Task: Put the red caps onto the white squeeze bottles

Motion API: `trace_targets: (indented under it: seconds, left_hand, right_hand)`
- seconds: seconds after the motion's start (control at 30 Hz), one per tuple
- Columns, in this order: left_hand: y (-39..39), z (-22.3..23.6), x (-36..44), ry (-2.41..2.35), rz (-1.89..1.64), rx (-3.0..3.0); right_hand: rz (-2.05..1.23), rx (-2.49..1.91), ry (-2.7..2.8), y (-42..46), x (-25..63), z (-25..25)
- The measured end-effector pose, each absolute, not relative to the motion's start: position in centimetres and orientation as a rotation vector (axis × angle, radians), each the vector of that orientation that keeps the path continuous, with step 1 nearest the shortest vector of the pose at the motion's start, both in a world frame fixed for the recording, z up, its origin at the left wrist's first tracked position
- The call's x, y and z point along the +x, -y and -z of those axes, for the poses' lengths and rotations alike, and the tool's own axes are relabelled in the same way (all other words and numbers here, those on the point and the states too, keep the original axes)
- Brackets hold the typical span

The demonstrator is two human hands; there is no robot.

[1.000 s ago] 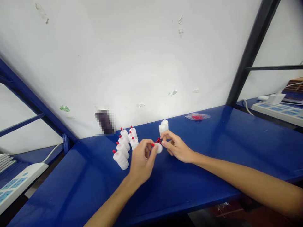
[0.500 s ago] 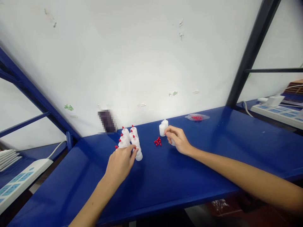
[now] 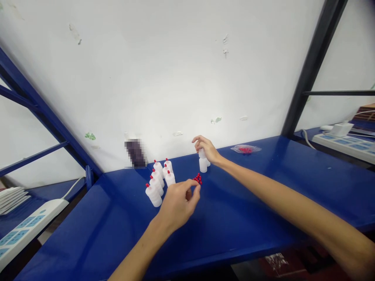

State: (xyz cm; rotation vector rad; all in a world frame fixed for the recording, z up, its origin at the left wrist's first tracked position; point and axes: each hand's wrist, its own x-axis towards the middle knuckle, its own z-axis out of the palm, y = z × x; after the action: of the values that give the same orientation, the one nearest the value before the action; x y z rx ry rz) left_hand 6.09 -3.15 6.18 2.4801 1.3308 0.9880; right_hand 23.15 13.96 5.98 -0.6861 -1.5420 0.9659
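Observation:
My left hand (image 3: pixel 180 201) is over the blue table, thumb and forefinger curled almost together at the near edge of a small pile of red caps (image 3: pixel 198 178). Whether a cap is between the fingertips cannot be seen. Left of it, several white squeeze bottles (image 3: pixel 153 196) with red tips stand upright in two rows; the hand partly hides the nearer end of the right row. Farther back, my right hand (image 3: pixel 207 150) has its fingers bent around a small white bottle (image 3: pixel 201 153), mostly covered. Just below that are more white bottles (image 3: pixel 203 165), standing close together.
A clear bag of red caps (image 3: pixel 245 150) lies near the wall at the right. A pixelated dark object (image 3: pixel 136 153) leans against the wall. White power strips (image 3: pixel 27 224) lie beyond the table at both sides. A dark post (image 3: pixel 307 66) rises at the right.
My left hand has left the red-tipped bottles and moved right to the loose caps. My right hand has risen and shifted back and left, above the standing white bottles.

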Motion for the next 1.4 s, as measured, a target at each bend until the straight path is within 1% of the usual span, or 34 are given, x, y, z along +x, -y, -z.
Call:
trace_targets:
  seconds: [0.13, 0.3, 0.5, 0.67, 0.73, 0.83, 0.9, 0.93, 1.0, 1.07, 1.17, 1.27, 1.4]
  left_hand:
    - [1.9, -4.6, 7.1, -1.34, -0.763, 2.511]
    - [0.7, -3.0, 7.5, -1.564, -0.587, 2.496]
    - [0.3, -3.2, 8.3, -1.775, -0.244, 2.468]
    - [-0.9, -3.0, 8.7, -1.82, -0.148, 2.488]
    - [-1.3, -2.8, 8.7, -1.822, -0.145, 2.5]
    - [-1.5, -2.5, 8.7, -1.817, -0.161, 2.512]
    - [-1.4, -2.5, 8.7, -1.81, -0.189, 2.521]
    - [-1.2, -2.4, 8.8, -1.805, -0.202, 2.53]
    - [-0.9, -2.1, 8.8, -1.752, -0.317, 2.547]
    - [-0.5, -1.6, 8.8, -1.61, -0.595, 2.506]
    - [0.2, -1.0, 8.8, -1.334, -1.042, 2.286]
    - [0.7, -0.9, 8.6, -1.188, -1.249, 2.115]
    - [0.9, -1.3, 8.1, -1.145, -1.399, 2.123]
  right_hand:
    - [-0.941, -0.735, 1.63, -14.2, 23.2, -4.6]
    - [-0.965, -0.765, 1.757, -14.1, 23.4, -3.9]
    - [-1.076, -0.804, 1.734, -11.8, 24.9, -3.8]
    - [-1.167, -0.837, 1.696, -8.5, 26.9, -2.7]
    - [-1.114, -0.865, 1.748, -7.5, 27.6, -2.5]
    - [-0.819, -0.945, 1.922, -6.7, 28.4, -2.6]
    - [-0.691, -0.959, 1.991, -6.7, 28.6, -2.6]
    - [-0.706, -0.941, 1.985, -6.7, 28.6, -2.5]
    - [-0.825, -0.874, 1.911, -6.9, 28.4, -2.1]
    - [-0.993, -0.805, 1.795, -7.0, 27.9, -1.4]
    - [-1.172, -0.759, 1.692, -6.4, 26.8, -0.5]
    - [-1.263, -0.731, 1.725, -4.8, 25.7, -0.6]
    - [-1.311, -0.673, 1.805, -2.6, 24.3, -1.4]
